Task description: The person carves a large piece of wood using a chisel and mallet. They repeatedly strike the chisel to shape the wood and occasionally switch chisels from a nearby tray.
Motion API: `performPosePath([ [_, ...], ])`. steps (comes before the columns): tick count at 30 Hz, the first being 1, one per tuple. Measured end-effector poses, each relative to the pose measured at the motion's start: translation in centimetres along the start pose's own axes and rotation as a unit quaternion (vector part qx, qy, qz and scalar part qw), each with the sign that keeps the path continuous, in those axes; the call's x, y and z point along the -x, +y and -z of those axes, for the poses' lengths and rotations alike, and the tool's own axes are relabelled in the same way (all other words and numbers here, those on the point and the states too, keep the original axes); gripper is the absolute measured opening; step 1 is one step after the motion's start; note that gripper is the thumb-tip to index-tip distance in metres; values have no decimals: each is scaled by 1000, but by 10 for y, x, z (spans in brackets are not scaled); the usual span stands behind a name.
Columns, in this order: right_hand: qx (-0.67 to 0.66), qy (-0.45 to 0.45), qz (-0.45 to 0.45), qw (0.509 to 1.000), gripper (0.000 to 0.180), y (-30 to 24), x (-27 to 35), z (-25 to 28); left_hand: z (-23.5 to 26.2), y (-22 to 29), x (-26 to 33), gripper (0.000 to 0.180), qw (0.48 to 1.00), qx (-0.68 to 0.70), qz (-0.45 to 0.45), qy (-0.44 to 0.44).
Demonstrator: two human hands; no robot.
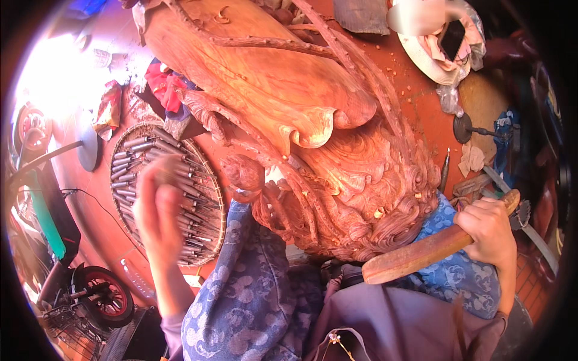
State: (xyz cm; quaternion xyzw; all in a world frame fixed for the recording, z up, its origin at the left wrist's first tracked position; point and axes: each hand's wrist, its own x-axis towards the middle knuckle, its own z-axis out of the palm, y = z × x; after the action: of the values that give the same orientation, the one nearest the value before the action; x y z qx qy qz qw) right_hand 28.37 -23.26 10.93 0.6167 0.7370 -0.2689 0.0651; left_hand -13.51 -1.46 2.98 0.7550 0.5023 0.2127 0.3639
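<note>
Their right hand (484, 230) grips wooden club (418, 256); left hand (159, 210) (blurred, can't tell if closed) blocks part of chisel basket (223, 207); carving (337, 159) ahead, between basket and phone (452, 40); bike wheel (106, 295) lower left

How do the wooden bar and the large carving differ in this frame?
The wooden bar is gripped in the right hand; the carving is not held.
The wooden bar is far smaller than the carving.
The wooden bar has a plain, elongated shape, while the carving is worked into curls and folds.
Both look wooden.
</note>
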Motion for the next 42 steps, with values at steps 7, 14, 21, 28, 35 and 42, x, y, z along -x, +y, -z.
performPosePath([
  [7, -2, 14, 35, 999, 23, -12, -3, 7, -103, 99, -33, 41, 810, 13, -490, -323],
  [14, 17, 23, 51, 998, 16, -10, -8, -1, -141, 77, -13, 31, 827, 103, -446, -326],
  [21, 30, 28, 58, 997, 15, -15, -9, -1, -143, 71, -18, 23, 815, 198, -441, -318],
  [28, 60, 94, 95, 989, 17, -28, -16, 2, -138, 72, -25, 24, 813, 242, -435, -301],
  [35, 49, 130, 121, 983, 19, -35, -16, 4, -137, 71, -26, 24, 811, 237, -431, -316],
  [42, 138, 255, 137, 947, 20, -33, -17, -7, -138, 68, -33, 26, 800, 208, -457, -328],
])
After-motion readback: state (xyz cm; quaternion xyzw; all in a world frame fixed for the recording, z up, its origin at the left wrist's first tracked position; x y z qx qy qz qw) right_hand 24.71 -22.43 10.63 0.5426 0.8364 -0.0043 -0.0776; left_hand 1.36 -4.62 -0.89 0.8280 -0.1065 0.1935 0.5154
